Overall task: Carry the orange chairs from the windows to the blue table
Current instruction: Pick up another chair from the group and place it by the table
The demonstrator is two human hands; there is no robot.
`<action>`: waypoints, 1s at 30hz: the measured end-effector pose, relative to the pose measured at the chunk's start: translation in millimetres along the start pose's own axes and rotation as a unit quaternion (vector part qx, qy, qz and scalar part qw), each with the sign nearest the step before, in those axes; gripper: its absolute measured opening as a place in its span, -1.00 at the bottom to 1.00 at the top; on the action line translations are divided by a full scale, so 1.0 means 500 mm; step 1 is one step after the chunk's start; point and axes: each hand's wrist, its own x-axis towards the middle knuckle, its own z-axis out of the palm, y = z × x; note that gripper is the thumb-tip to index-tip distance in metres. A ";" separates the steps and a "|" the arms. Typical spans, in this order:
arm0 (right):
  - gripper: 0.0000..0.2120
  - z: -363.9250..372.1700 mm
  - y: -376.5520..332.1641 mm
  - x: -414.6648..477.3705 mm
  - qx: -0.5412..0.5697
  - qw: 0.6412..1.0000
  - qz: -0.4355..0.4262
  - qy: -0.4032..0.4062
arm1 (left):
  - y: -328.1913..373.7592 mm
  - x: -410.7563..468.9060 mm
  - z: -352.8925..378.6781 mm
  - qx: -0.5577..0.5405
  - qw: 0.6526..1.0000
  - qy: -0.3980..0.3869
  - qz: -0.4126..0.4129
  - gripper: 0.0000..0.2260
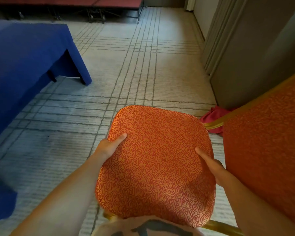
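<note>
An orange chair with a swirl-patterned seat [157, 164] and gold metal frame is held in front of me, its backrest [269, 142] tilted off to the right. My left hand [109, 147] grips the seat's left edge, thumb on top. My right hand [213, 166] grips the seat's right edge, thumb on top too. The blue table [24, 53], draped in a blue cloth, stands at the left, about a step away from the chair.
A red cloth [211, 118] lies on the carpet beside a grey partition wall [245, 57] at the right. Low red-topped platforms on metal frames [99, 4] line the far end. Pale carpet with dark grid lines [134, 65] stretches ahead.
</note>
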 end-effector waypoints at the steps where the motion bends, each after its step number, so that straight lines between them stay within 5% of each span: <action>1: -0.05 0.012 -0.029 0.040 0.003 1.000 0.000 0.000 | 0.026 0.047 0.002 -0.005 1.000 -0.003 0.001 -0.11; 16: -0.21 0.183 -0.640 0.486 0.044 0.990 -0.122 0.046 | 0.579 0.667 -0.058 -0.021 0.996 0.026 0.082 -0.26; 26: -0.14 0.233 -1.048 0.910 -0.009 0.996 -0.066 0.061 | 0.871 1.110 -0.004 -0.034 0.998 0.033 0.047 -0.16; 30: -0.14 0.265 -1.204 1.040 -0.026 0.998 -0.040 0.040 | 0.969 1.242 -0.001 -0.051 0.998 0.035 0.014 -0.31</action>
